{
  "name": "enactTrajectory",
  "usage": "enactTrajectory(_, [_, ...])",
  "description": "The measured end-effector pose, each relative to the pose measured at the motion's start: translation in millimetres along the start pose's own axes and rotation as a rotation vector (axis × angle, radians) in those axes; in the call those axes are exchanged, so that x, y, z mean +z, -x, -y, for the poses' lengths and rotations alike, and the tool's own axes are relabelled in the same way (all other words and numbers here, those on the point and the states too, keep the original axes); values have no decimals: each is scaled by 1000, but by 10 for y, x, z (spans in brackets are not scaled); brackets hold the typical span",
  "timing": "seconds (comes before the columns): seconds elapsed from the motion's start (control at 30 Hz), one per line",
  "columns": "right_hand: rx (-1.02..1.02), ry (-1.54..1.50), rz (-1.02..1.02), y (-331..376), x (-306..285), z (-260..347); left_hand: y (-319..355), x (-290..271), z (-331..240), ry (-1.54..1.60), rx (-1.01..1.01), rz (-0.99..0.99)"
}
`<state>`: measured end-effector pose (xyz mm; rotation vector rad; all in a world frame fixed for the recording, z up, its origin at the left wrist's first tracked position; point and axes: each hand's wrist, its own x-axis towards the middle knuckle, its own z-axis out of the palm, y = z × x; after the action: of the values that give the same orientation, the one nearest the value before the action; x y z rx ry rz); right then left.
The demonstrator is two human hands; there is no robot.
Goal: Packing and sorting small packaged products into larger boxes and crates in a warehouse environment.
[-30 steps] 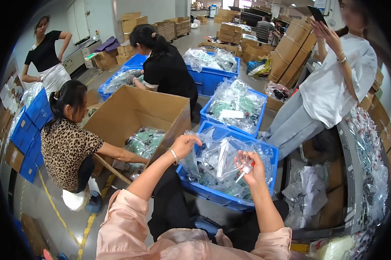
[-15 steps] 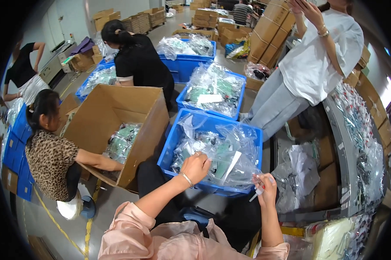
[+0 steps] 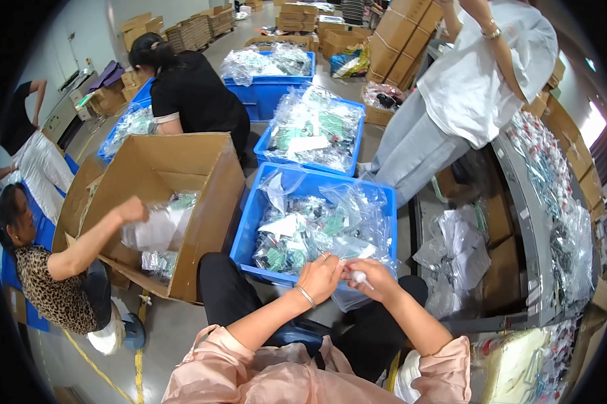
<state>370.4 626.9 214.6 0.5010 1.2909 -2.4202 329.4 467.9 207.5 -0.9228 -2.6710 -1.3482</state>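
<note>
Hands (image 3: 347,276) w/ small white plastic piece (image 3: 361,276)

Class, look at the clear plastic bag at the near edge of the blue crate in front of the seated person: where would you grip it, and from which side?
Grip the clear plastic bag at its near edge, where it drapes over the blue crate rim, coming from the seated person's side. There the left hand and right hand already meet.
</note>
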Motion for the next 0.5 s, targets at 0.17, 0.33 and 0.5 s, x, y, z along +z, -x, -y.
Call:
enactTrajectory(0.17, [-13,54,-101,-378,-157,-99,14,-28,4,46,37,-47])
enactTrajectory(0.33, [6,158,-239,-584,-182,-160,-15,-94,114,82,32,-62])
enactTrajectory(0.5, [-184,1544,-21,-310,-266,-35,-137,-210,287,53,29,-51])
